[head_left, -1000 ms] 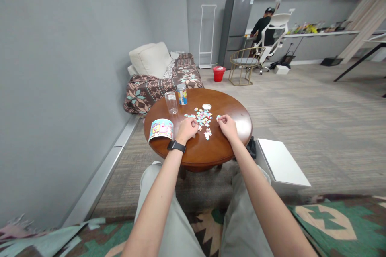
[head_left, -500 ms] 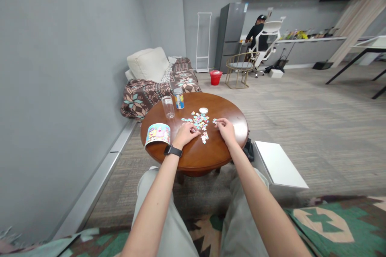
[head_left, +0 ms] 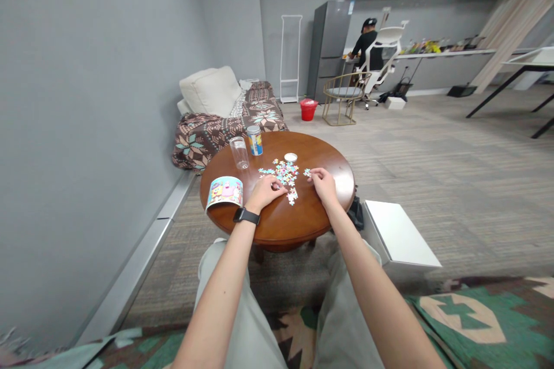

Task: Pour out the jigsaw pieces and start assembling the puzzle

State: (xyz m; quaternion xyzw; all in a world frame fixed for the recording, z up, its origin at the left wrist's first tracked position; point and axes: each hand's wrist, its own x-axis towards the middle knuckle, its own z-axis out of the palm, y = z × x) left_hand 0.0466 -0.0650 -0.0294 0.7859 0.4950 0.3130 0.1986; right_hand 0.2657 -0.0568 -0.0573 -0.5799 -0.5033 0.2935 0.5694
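Small jigsaw puzzle pieces (head_left: 285,172) lie in a loose pile on a round brown wooden table (head_left: 272,226). At the pile's near left edge, my left hand (head_left: 265,193) has its fingers curled toward the thumb. Whatever lies between those fingertips is too small to make out. My right hand (head_left: 324,183) pinches at a little cluster of puzzle pieces (head_left: 307,173) to the right of the pile. Between the hands lies a short strip of joined pieces (head_left: 292,196). A curved picture card (head_left: 225,191) with cartoon figures rests on the table's left side.
A clear glass (head_left: 239,153) and a printed tin (head_left: 255,141) stand at the table's back left. Behind the pile lies a round white lid (head_left: 291,157). A white box (head_left: 400,233) is on the floor at right. A person (head_left: 367,49) works at the far counter.
The whole view has shifted slightly. Both hands keep nearly the same places over the puzzle pieces.
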